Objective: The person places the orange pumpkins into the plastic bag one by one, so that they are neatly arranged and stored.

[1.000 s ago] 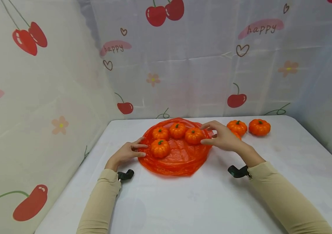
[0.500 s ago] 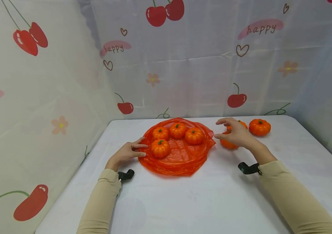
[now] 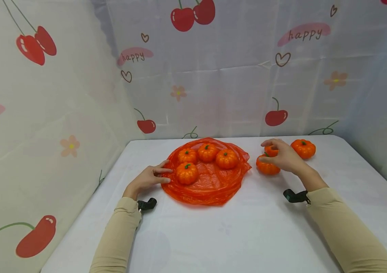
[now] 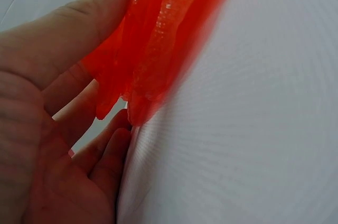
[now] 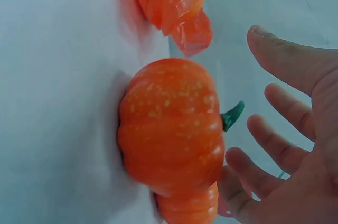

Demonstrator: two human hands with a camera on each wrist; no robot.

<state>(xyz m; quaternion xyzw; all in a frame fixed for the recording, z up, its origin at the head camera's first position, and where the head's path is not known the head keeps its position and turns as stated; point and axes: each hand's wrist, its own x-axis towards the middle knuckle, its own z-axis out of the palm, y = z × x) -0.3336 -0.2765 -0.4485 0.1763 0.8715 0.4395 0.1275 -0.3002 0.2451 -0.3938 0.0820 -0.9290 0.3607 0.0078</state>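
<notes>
A red plastic bag (image 3: 210, 189) lies spread on the table, with several small orange pumpkins (image 3: 187, 173) sitting on it. My left hand (image 3: 145, 180) is at its left edge; in the left wrist view the thumb (image 4: 68, 34) and fingers hold the bag's gathered rim (image 4: 153, 49) between them. To the right of the bag, my right hand (image 3: 285, 157) hovers over a pumpkin (image 3: 267, 167), fingers spread and holding nothing. The right wrist view shows that pumpkin (image 5: 171, 126) with its green stem toward the palm, the fingers (image 5: 282, 145) apart.
Behind the right hand, a second pumpkin (image 3: 271, 150) is partly hidden. Another pumpkin (image 3: 303, 149) stands farther right near the table's back edge. The white table (image 3: 213, 242) meets a cherry-printed curtain (image 3: 227, 98) at the back and sides.
My right hand has left the pumpkin at the bag's right side and moved right, over the loose pumpkins. The bag's right edge now shows. My left hand has stayed put.
</notes>
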